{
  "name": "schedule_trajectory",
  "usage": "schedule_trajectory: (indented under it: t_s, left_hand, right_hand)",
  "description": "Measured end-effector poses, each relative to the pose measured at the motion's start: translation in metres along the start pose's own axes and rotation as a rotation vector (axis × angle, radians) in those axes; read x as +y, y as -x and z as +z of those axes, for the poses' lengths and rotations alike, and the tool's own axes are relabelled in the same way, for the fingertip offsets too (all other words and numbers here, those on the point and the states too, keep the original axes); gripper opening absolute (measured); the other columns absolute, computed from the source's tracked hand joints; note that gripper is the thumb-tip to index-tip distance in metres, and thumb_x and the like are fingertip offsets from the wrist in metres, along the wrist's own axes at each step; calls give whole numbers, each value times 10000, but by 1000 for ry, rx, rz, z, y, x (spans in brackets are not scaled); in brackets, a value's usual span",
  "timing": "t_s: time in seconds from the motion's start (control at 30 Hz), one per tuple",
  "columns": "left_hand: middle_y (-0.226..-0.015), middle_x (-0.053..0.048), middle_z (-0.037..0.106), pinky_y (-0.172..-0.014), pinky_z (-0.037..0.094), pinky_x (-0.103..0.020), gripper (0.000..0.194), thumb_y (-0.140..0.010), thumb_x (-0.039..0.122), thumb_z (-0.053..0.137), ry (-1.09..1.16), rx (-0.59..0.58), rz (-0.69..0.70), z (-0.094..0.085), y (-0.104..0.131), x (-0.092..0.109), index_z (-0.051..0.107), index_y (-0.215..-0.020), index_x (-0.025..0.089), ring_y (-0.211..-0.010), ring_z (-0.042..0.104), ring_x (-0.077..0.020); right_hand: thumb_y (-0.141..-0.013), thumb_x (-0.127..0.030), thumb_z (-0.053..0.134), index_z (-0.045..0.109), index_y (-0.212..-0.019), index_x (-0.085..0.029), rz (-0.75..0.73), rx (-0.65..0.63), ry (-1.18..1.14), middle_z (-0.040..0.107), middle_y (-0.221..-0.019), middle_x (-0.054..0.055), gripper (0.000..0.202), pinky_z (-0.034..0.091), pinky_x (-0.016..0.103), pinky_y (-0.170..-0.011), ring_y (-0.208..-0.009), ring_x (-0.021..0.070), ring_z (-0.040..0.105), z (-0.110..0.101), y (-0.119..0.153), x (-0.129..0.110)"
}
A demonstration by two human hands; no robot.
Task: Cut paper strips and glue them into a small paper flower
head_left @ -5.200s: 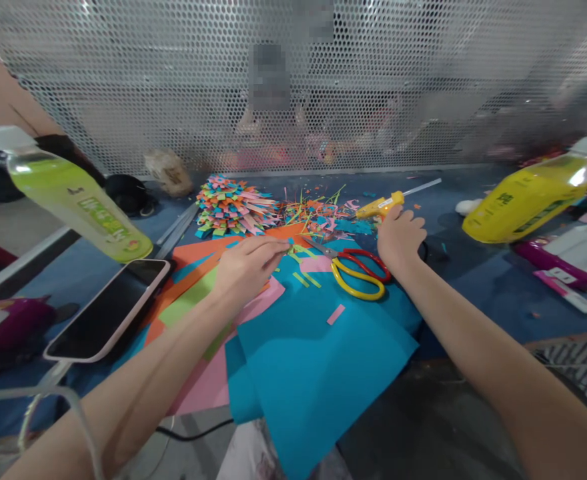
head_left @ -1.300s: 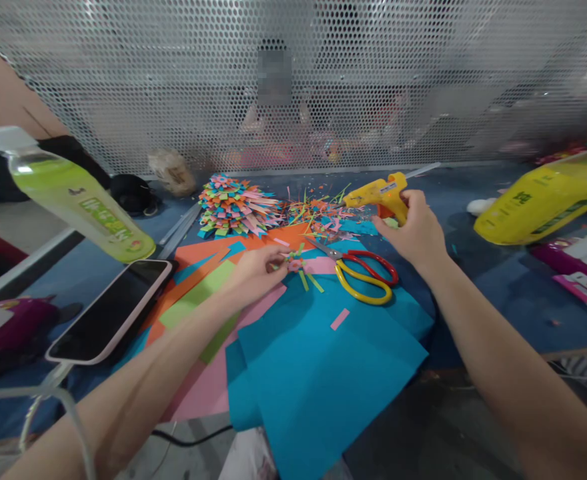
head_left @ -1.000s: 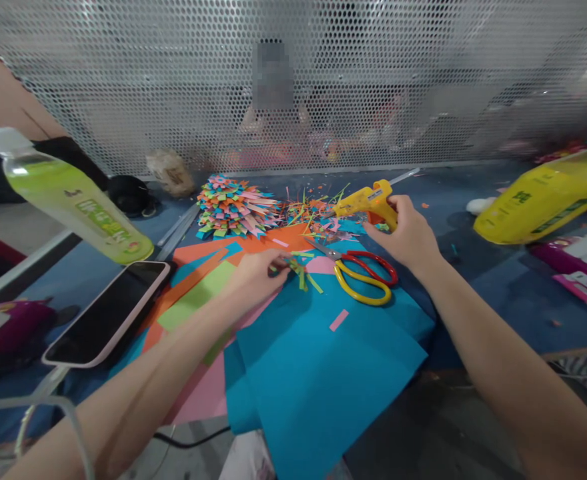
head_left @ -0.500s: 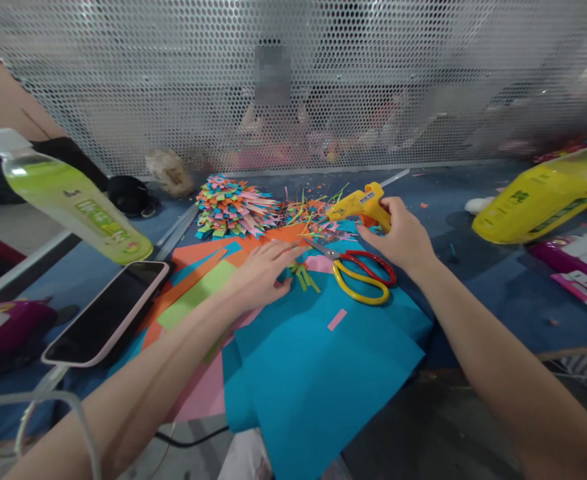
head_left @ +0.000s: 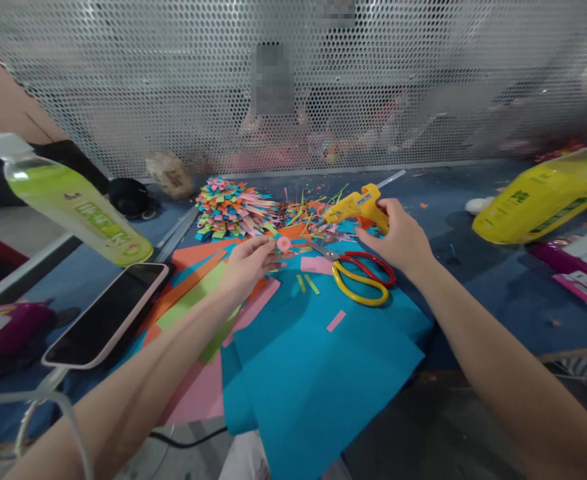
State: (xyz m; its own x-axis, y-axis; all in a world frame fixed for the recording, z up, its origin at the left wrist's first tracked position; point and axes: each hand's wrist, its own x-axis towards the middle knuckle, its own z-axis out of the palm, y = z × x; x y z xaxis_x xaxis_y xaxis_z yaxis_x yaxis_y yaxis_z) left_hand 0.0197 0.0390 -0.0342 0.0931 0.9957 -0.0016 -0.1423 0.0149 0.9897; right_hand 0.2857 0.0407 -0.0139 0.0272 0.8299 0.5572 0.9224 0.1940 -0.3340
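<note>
My left hand (head_left: 251, 263) pinches a small pink paper roll (head_left: 284, 244) between thumb and fingertips, above the paper sheets. My right hand (head_left: 403, 237) is wrapped round the handle of a yellow glue gun (head_left: 351, 205), whose nozzle points left and whose clear glue stick (head_left: 391, 179) pokes out the back. Just below the gun lie scissors (head_left: 361, 279) with one red and one yellow handle loop. They rest on blue paper (head_left: 323, 373), beside a pink strip (head_left: 336, 321) and thin green strips (head_left: 307, 284). Behind my left hand stands a cone of fringed coloured paper (head_left: 233, 210).
Paper scraps (head_left: 306, 210) lie beside the cone. On the left are a phone (head_left: 106, 313) with a cable, spare glue sticks (head_left: 177, 230) and a green drink bottle (head_left: 73, 200). A yellow drink bottle (head_left: 533, 200) is at right. A perforated metal panel (head_left: 173, 87) closes the back.
My left hand has lifted off the paper and moved slightly left, with the pink roll now showing in its fingers. Some green strips have gone from the blue paper. The glue gun has barely shifted.
</note>
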Motion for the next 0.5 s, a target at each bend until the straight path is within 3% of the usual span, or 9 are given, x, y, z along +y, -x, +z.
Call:
schedule_trajectory:
  t_s: [0.1, 0.2, 0.27, 0.4, 0.5]
  left_hand:
    - [-689, -7, 642, -644, 540, -306, 270, -611, 316, 729, 219, 34, -84, 4, 2, 6, 551, -726, 149, -708, 685, -206]
    - [-714, -15, 664, -642, 538, -270, 283, -643, 355, 728, 22, -12, 53, 3, 5, 7, 577, -765, 149, -699, 678, -171]
    - [-731, -20, 681, -643, 535, -256, 271, -689, 359, 702, -281, 17, 247, -1, 8, 7, 591, -828, 155, -702, 676, -161]
    - [-921, -34, 716, -724, 534, -243, 166, -792, 245, 612, -826, 156, 800, -11, 16, 12, 603, -949, 193, -846, 682, -152]
    - [-982, -45, 717, -779, 540, -263, 172, -831, 203, 553, -1018, 85, 1063, -17, 21, 20, 612, -993, 195, -921, 672, -160]
  right_hand:
    - [-689, -481, 613, 464, -1088, -183, 5, 4, -8, 609, -1081, 123, 520, 485, 415, -717, -945, 321, 603, 0, 0, -1]
    - [-682, -462, 630, 467, -1078, -181, -12, 25, -39, 617, -1044, 114, 512, 496, 418, -707, -924, 314, 611, 0, 0, -1]
    - [-674, -426, 647, 461, -1079, -180, -58, 64, -82, 616, -1022, 105, 509, 505, 406, -698, -904, 298, 617, -1, 1, -1]
    - [-693, -387, 653, 435, -1100, -199, -231, 183, -169, 597, -1017, 91, 499, 524, 356, -649, -858, 245, 617, -5, 7, -7]
    - [-741, -408, 620, 417, -1116, -223, -349, 267, -156, 595, -969, 78, 464, 525, 339, -581, -805, 225, 615, -9, 13, -13]
